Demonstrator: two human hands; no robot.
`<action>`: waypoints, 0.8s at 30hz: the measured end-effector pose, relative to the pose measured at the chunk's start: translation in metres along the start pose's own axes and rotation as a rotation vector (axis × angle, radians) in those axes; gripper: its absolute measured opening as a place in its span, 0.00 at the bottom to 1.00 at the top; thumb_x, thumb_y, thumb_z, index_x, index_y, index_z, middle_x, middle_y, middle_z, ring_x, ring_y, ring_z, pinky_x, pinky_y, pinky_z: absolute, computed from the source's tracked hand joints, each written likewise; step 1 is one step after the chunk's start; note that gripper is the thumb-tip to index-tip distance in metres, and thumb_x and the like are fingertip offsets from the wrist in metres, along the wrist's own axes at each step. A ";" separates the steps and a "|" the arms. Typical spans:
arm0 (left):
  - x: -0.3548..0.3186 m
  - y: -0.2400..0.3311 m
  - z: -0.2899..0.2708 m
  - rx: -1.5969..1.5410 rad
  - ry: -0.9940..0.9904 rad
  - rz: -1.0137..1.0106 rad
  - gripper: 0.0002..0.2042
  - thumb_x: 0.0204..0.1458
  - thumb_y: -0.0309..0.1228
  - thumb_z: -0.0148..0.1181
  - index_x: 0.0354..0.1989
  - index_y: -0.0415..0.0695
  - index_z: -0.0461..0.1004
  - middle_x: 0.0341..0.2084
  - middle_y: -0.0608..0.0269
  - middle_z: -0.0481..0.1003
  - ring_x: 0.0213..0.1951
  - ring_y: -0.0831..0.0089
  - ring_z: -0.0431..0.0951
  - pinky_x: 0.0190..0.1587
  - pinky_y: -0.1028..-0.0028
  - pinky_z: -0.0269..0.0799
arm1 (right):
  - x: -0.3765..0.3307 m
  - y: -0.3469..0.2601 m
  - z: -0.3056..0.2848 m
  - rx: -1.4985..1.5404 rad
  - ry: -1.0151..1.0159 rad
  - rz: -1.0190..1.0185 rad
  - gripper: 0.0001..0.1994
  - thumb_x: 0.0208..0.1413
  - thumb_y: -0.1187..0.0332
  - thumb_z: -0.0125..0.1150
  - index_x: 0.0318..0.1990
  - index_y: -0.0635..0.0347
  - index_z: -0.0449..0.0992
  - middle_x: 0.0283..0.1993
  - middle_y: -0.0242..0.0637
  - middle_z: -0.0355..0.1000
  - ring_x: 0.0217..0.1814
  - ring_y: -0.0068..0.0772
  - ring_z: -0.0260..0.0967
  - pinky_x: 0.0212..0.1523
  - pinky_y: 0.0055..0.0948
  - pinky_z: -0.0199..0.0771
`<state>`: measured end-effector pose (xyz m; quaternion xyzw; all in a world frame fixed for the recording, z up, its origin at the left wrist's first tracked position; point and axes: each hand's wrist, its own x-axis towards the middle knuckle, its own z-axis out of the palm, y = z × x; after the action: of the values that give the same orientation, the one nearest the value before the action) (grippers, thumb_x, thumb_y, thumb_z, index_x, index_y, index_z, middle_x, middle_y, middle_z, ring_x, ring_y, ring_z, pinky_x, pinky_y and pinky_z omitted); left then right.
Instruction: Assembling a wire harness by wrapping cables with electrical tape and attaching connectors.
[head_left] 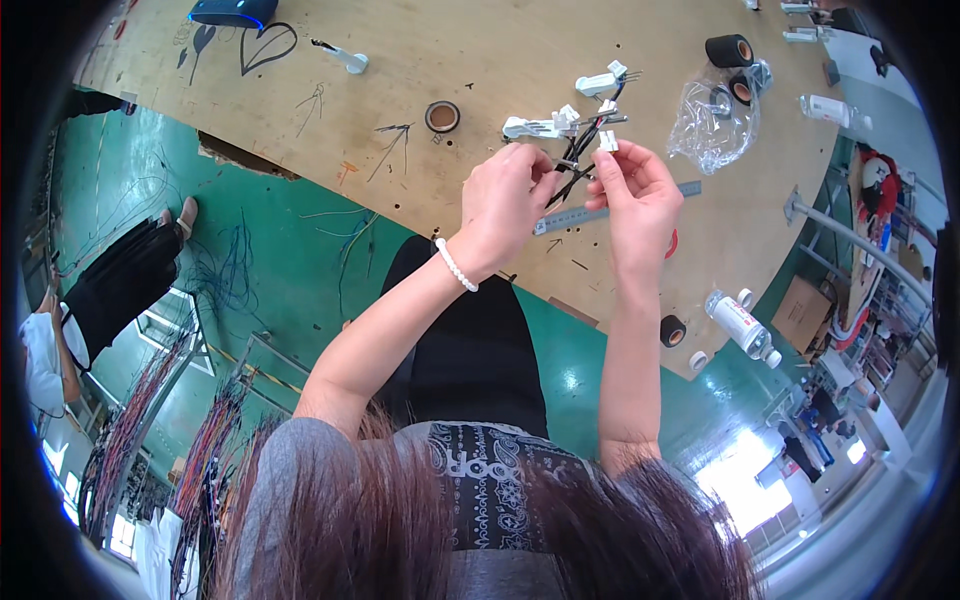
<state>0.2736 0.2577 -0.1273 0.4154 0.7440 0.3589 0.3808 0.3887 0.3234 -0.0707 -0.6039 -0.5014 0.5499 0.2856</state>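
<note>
Above the wooden table both my hands are at a wire harness (580,178) of thin black wires with white plugs. My left hand (503,200), with a white bead bracelet at its wrist, is closed in a pinch at the black wires. Thumb and fingers of my right hand (642,195) are closed on a small white connector (608,143) at the harness's right side. Just beyond my hands lie another white connector (528,127) and a white plug (595,84) with bare pins. A steel ruler (570,217) lies beneath, partly hidden by my right hand.
A tape roll (442,117) lies left of the harness. Black tape rolls (728,50) and a clear plastic bag (712,130) are at the far right. Near the right edge lies a bottle (743,328). Loose wires (393,148) lie on the table (330,150). Another person (45,350) is at the left.
</note>
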 end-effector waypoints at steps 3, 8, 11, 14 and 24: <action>0.000 -0.001 0.001 0.032 0.001 0.037 0.07 0.50 0.31 0.61 0.28 0.41 0.75 0.25 0.58 0.76 0.29 0.61 0.78 0.32 0.66 0.72 | -0.002 0.005 0.001 -0.008 0.020 -0.043 0.11 0.57 0.73 0.62 0.46 0.67 0.75 0.36 0.33 0.76 0.29 0.18 0.71 0.25 0.19 0.75; -0.003 0.002 -0.003 -0.185 -0.085 -0.061 0.07 0.45 0.30 0.60 0.24 0.40 0.72 0.22 0.58 0.74 0.25 0.62 0.75 0.30 0.66 0.71 | 0.011 0.005 -0.004 -0.093 -0.057 -0.037 0.11 0.57 0.73 0.63 0.46 0.66 0.75 0.37 0.33 0.75 0.29 0.18 0.71 0.26 0.20 0.75; -0.009 0.000 -0.006 -0.302 -0.166 -0.109 0.06 0.41 0.27 0.59 0.23 0.40 0.70 0.21 0.59 0.72 0.24 0.62 0.73 0.30 0.66 0.70 | 0.017 0.007 -0.003 -0.120 -0.114 -0.002 0.11 0.56 0.73 0.63 0.46 0.66 0.76 0.36 0.33 0.76 0.29 0.18 0.71 0.26 0.20 0.75; -0.017 -0.004 -0.005 -0.159 0.035 0.290 0.06 0.37 0.23 0.59 0.24 0.39 0.68 0.23 0.58 0.72 0.26 0.62 0.73 0.30 0.66 0.70 | 0.018 0.010 -0.005 -0.115 -0.139 0.023 0.11 0.56 0.73 0.63 0.46 0.66 0.76 0.35 0.32 0.76 0.29 0.18 0.72 0.26 0.19 0.74; -0.025 0.005 -0.015 -0.745 -0.108 0.061 0.04 0.50 0.20 0.54 0.31 0.38 0.65 0.21 0.65 0.64 0.24 0.82 0.65 0.27 0.76 0.63 | 0.027 0.023 -0.007 -0.133 -0.200 -0.095 0.09 0.56 0.76 0.62 0.45 0.64 0.76 0.32 0.28 0.75 0.28 0.13 0.69 0.22 0.15 0.64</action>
<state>0.2717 0.2342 -0.1095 0.2886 0.5285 0.5938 0.5336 0.3987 0.3420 -0.0999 -0.5393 -0.5908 0.5586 0.2193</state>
